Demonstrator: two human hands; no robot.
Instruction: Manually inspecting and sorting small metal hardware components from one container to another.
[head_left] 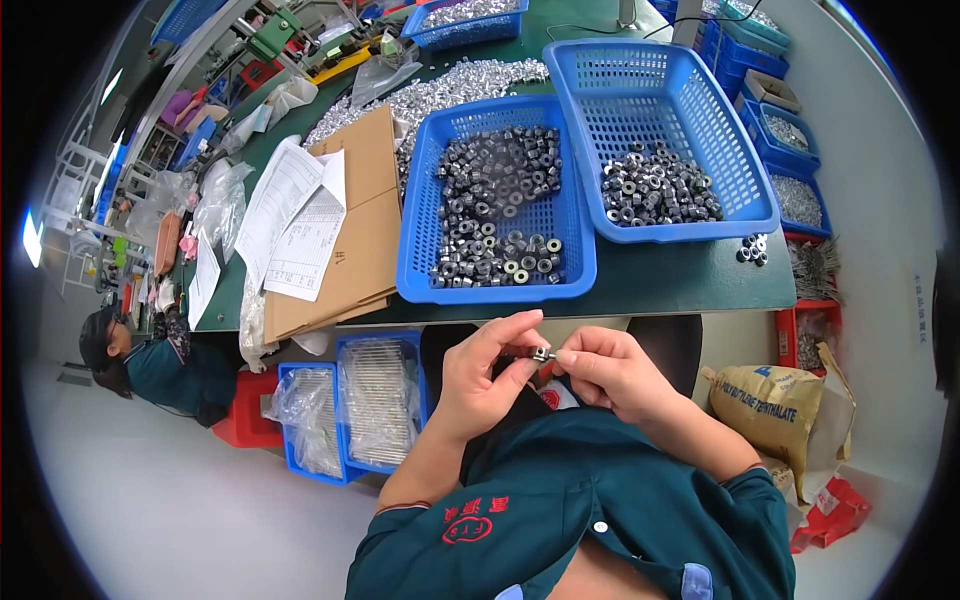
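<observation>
In front of my chest, just off the table's near edge, my left hand (488, 372) pinches a small shiny metal collar (541, 353) between thumb and fingertips. My right hand (618, 372) is closed beside it, thumb and forefinger pressed together on a thin metal piece that meets the collar; its kind is too small to make out. Beyond my hands, a blue perforated basket (412, 270) holds many dark metal collars (480, 180). A second blue basket (700, 110), at its right, has a heap of similar collars (655, 188) in its near end.
Cardboard sheets (375, 220) and papers (318, 225) lie left on the green table (690, 278). Loose silver parts (470, 85) are heaped behind. A few collars (752, 250) rest by the right edge. Blue crates (345, 450) stand below; a sack (770, 410) stands right. A person (160, 355) sits left.
</observation>
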